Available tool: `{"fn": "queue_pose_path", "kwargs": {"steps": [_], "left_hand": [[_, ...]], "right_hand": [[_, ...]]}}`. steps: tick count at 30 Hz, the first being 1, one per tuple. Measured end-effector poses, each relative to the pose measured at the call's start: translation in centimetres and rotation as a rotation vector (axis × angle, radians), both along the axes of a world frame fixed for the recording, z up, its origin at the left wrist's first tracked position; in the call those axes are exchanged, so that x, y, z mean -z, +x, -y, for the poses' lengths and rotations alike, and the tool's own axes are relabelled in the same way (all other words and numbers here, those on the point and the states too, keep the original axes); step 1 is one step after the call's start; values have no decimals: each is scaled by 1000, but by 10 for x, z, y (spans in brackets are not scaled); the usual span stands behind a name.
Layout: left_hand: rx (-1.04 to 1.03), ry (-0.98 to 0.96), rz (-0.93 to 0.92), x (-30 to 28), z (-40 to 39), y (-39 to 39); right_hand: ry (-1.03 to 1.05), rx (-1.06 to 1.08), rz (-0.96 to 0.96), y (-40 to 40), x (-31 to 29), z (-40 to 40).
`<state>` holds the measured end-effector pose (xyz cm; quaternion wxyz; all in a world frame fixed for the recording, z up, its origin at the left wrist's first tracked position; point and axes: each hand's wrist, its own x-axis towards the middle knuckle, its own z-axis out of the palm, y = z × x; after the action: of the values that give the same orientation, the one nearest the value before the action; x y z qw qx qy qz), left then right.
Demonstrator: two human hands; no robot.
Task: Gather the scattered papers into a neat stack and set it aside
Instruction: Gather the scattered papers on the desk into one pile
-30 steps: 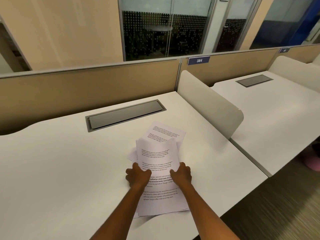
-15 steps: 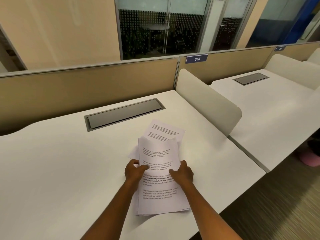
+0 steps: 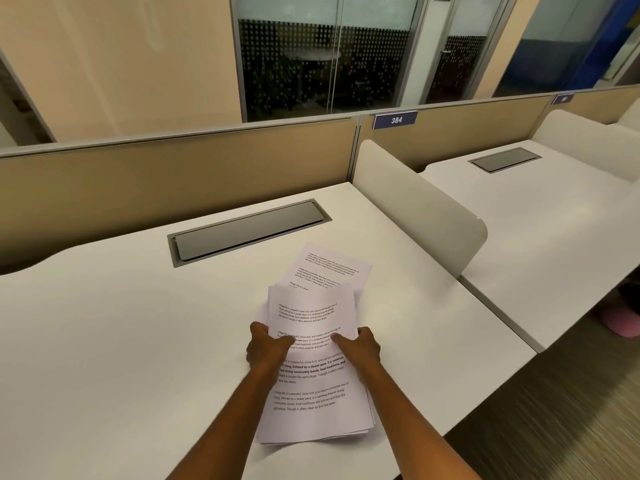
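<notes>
- Head view: left hand (image 3: 268, 351) and right hand (image 3: 358, 349) grip the paper stack (image 3: 311, 382) by its sides on the desk (image 3: 121, 341).
- Squaring step; next, collecting the stray sheet (image 3: 329, 268) behind seems needed.

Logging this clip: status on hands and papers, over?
Left hand and right hand both gripping the paper stack's sides. Stack uneven; one sheet skewed at far end. Desk around it clear.
</notes>
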<state>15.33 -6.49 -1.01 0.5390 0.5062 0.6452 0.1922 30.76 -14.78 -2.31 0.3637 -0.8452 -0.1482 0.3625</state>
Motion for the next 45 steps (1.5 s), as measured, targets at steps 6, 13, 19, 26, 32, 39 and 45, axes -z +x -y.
{"fn": "queue_pose_path", "kwargs": {"steps": [6,13,19,26,32,39,45], "left_hand": [[-100,-70,48,-5,-4,-3],[-179,-212,182,-3,-16,-5],[-197,-377,269,-10,-24,-2],[-169,-261,120,2,-38,2],[-99,-67,33,-15,-54,14],[15,143,-28,-33,-97,46],[116,238,-58,-26,-123,72]], "right_hand": [[100,-37,-123,-2,-2,-10],[99,-56,-119,5,-3,-12],[70,-39,-126,18,-2,-16],[67,-75,-122,29,0,-23],[142,-49,-63,43,-9,-35],[171,-20,-6,52,-16,-57],[95,-76,108,64,-7,-73]]}}
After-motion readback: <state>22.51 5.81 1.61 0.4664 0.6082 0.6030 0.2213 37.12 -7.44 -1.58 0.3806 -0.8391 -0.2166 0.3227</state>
